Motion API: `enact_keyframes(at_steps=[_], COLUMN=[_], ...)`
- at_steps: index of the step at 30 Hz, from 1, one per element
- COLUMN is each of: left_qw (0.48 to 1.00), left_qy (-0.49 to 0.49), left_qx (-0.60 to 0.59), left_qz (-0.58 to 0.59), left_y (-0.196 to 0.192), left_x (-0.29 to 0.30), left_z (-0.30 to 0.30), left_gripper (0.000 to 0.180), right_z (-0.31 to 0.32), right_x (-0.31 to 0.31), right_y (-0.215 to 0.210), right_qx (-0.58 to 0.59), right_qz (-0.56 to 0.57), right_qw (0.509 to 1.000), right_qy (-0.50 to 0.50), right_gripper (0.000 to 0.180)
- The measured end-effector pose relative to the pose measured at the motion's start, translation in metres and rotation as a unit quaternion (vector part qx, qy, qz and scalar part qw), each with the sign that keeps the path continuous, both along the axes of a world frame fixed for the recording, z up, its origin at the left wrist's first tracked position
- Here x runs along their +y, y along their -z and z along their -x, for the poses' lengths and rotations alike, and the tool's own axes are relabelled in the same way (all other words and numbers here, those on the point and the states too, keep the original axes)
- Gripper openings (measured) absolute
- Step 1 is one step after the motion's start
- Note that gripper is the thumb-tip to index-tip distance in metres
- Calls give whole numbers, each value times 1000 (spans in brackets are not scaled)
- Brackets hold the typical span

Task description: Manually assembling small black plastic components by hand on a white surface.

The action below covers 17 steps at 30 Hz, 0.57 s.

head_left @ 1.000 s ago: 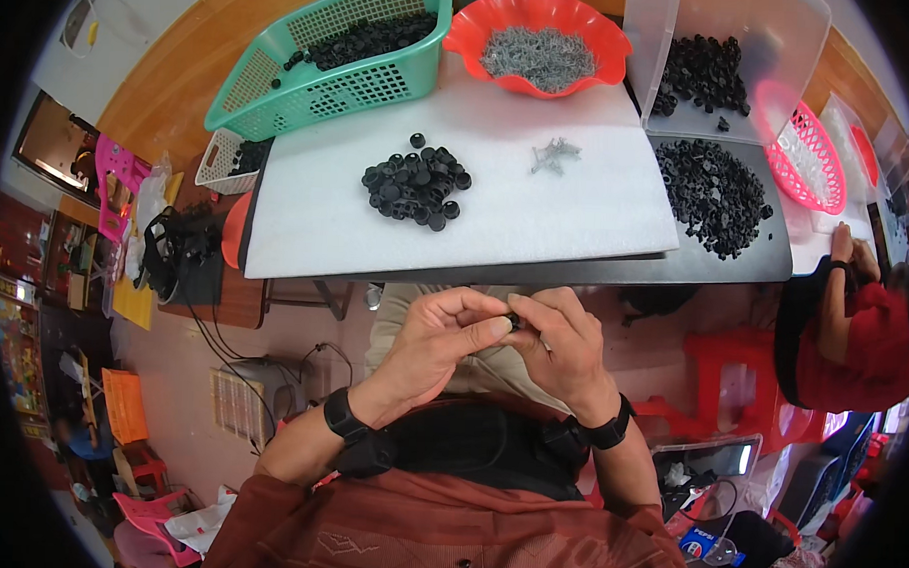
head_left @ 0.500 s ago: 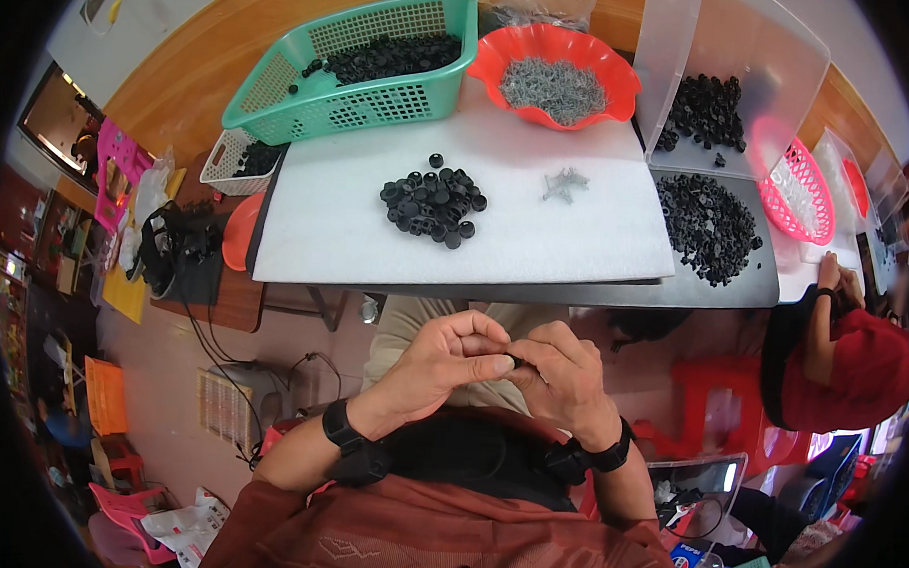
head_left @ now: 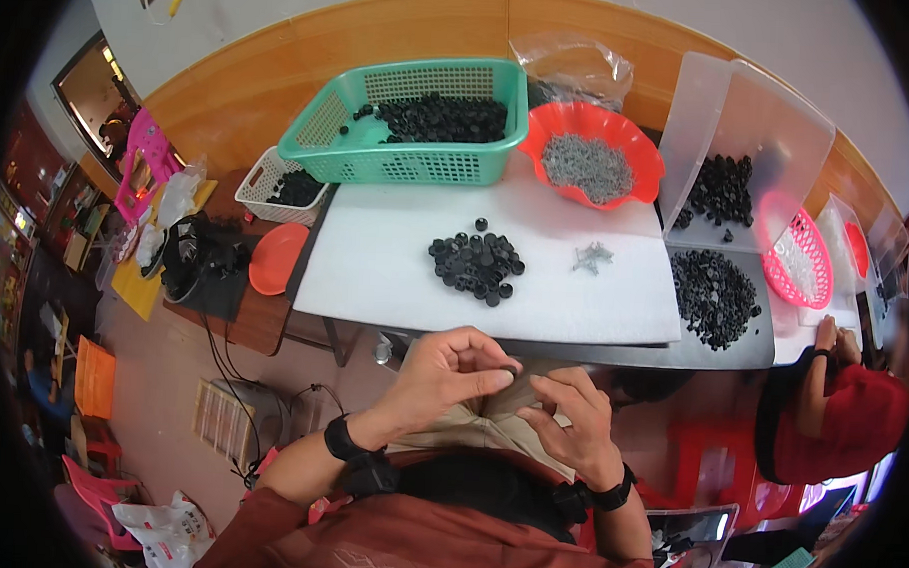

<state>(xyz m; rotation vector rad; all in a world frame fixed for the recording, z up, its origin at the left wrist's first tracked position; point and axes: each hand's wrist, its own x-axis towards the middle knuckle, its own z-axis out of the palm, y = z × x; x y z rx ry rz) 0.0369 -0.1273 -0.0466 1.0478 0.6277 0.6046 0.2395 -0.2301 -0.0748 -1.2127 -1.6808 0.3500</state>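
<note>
My left hand (head_left: pixel 453 372) is in front of the table's near edge, closed on a small round black cap (head_left: pixel 513 370) pinched between thumb and fingertips. A short gap away, my right hand (head_left: pixel 573 418) has its thumb and index finger apart, with nothing visible between them. On the white foam sheet (head_left: pixel 374 281) beyond my hands lies a heap of similar black caps (head_left: pixel 478 268), one sitting slightly apart at its far side. To the right of that heap rests a little cluster of pale grey screw-like pieces (head_left: pixel 593 257).
Behind the sheet stand a green basket (head_left: pixel 408 168) of black parts and a red scalloped bowl (head_left: pixel 650 176) of grey pieces. Rightward, more black parts (head_left: pixel 714 298) lie beside a clear bin (head_left: pixel 780 125) and pink basket (head_left: pixel 821 257). A co-worker (head_left: pixel 840 418) sits far right.
My hands were together around the small black part; now my right hand has drawn away to the right and opened. The left keeps the cap. The view has tilted up.
</note>
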Motion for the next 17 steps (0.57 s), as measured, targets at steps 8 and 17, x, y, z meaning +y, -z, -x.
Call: enact_keyframes(at_steps=[8, 17], left_qw=[888, 705], left_qy=[-207, -312], left_qx=[172, 257], left_qz=[-372, -583], left_y=[-48, -53], left_x=[101, 194], left_z=[15, 25], left_gripper=[21, 29], right_z=[3, 6], right_x=[2, -1], right_y=[-2, -5], right_qx=[6, 32], right_qz=[-53, -47], right_qw=[998, 998], right_qy=[32, 32], right_gripper=[26, 22])
